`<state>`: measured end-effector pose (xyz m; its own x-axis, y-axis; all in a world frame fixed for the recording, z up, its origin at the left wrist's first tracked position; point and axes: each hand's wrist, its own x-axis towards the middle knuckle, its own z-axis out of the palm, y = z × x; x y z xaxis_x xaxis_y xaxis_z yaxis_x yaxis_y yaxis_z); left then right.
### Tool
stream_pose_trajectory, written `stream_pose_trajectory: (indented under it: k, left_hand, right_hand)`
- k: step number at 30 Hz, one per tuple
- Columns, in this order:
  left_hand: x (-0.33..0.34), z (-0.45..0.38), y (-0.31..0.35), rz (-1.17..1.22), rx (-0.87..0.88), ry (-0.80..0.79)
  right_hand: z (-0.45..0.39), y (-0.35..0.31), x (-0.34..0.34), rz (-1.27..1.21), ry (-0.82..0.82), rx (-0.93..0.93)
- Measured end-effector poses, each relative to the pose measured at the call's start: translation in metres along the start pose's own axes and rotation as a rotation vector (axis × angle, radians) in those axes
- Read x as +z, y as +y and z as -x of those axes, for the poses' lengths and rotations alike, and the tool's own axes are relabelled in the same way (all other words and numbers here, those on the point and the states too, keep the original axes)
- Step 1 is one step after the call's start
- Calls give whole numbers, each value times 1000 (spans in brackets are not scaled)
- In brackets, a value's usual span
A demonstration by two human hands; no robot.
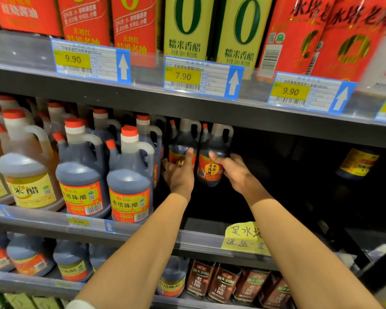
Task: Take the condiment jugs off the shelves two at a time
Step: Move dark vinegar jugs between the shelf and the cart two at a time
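Two dark vinegar jugs with red labels stand side by side deep on the middle shelf (pixel 201 236). My left hand (pixel 178 175) grips the left jug (pixel 182 141) around its belly, thumb up across the label. My right hand (pixel 234 169) holds the right jug (pixel 213 152) from its right side, thumb on the label's top edge. Both jugs are upright and their bases are hidden in the dark shelf.
Several more jugs with red caps (pixel 129 175) fill the left of the same shelf. A lone dark jug (pixel 358 162) sits far right. Price tags (pixel 202 78) hang from the upper shelf edge. A handwritten yellow note (pixel 243 238) is stuck on the middle shelf's edge. Bottles line the shelf below.
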<state>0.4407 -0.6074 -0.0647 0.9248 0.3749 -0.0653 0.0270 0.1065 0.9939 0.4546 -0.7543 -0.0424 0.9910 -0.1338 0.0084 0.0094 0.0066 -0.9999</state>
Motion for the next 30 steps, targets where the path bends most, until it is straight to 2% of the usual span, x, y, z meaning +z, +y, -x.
stream_pose_trajectory:
  k: [22,26,30]
  left_hand:
    - [-4,3,1,17,11,43]
    - [-12,6,2,-81,-18,-11]
    - [-27,14,9,-328,-36,-81]
  right_hand:
    - [13,-7,-4,47,12,60]
    - [23,-12,-9,163,-3,40]
    - [31,-15,-15,240,23,56]
